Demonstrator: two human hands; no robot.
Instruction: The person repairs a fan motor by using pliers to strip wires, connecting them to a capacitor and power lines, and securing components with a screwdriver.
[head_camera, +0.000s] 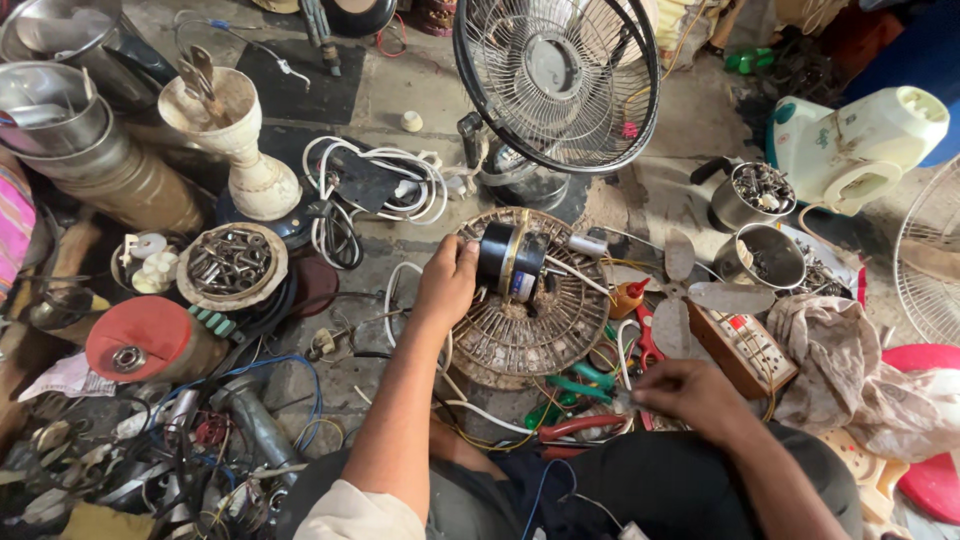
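A dusty grey concrete floor (690, 110), lit by daylight, is crowded with a standing fan (556, 75), steel pots (60, 110) and tangled wires (380, 185).

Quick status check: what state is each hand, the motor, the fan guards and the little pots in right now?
left hand: gripping fan motor
right hand: lowered among hand tools, grasp unclear
fan motor: lying on rusty guard
rusty guard: flat on floor
standing fan: upright, guard fitted
metal pots: filled with small parts

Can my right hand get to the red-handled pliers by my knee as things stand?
Probably yes: the right hand rests just beside the red-handled pliers, which lie on top of the wires with nothing covering them. The left hand is away at the fan motor.
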